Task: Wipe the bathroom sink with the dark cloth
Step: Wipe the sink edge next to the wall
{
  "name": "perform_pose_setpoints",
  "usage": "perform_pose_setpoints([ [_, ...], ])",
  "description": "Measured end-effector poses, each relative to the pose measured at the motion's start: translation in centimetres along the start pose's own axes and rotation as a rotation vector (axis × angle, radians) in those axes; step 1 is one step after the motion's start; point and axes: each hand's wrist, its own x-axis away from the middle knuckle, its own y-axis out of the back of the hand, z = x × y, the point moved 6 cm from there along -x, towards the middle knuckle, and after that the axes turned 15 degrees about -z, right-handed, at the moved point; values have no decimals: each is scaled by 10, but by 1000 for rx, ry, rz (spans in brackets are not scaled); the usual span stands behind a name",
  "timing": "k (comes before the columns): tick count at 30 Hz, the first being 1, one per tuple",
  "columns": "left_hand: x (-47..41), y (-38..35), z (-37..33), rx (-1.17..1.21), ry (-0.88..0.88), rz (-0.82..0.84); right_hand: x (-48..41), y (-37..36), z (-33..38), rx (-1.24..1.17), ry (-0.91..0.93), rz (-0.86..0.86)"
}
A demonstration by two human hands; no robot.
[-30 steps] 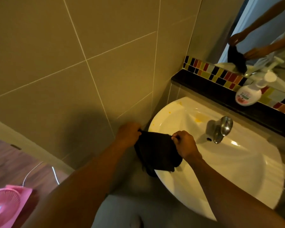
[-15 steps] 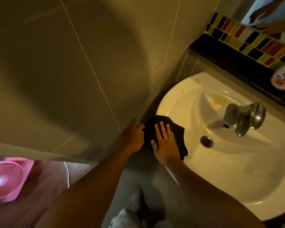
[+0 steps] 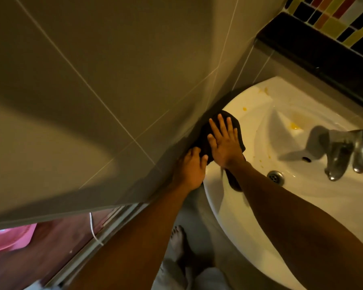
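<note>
The white sink point(image 3: 302, 206) fills the right side, with yellow stains point(image 3: 293, 125) near its back and in the basin. The dark cloth point(image 3: 203, 132) lies on the sink's left rim, against the tiled wall. My right hand point(image 3: 223, 143) presses flat on the cloth, fingers spread and pointing away from me. My left hand point(image 3: 191, 168) sits just nearer on the rim, its fingers curled over the cloth's near edge. A fold of the cloth hangs into the basin under my right wrist.
A chrome faucet point(image 3: 344, 151) stands at the right and the drain point(image 3: 276, 177) lies below it. A dark ledge point(image 3: 314, 53) with coloured tiles runs behind the sink. The beige tiled wall point(image 3: 113, 80) closes the left. A pink fan point(image 3: 6, 237) and a white cable point(image 3: 93, 231) are on the floor at the lower left.
Both hands first held the cloth up, then laid it on the rim. My right hand flattened on it and slid it a little further along the rim toward the back corner.
</note>
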Motion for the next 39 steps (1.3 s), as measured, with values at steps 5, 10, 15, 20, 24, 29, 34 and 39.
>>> perform_pose_setpoints([
  [5,-16,-14,-15,37,62,7,-51,9,-31,62,-104,14],
  [10,-26,-36,-26,52,205,49,-83,13,-51,166,-141,33],
  [15,-23,-43,-21,125,201,-34,-127,31,-72,246,-185,24],
  [20,-29,-46,-20,98,154,-120,-135,33,-68,262,-167,0],
  [24,-29,-44,-24,89,85,-181,-72,18,-30,174,66,-64],
  [29,-29,-44,-31,-97,0,-187,-94,28,-52,228,95,-30],
  [34,-36,-47,-33,-185,22,-124,-131,51,-113,275,-175,-126],
  [39,-33,-44,-32,-133,24,-140,-128,77,-160,310,-360,-240],
])
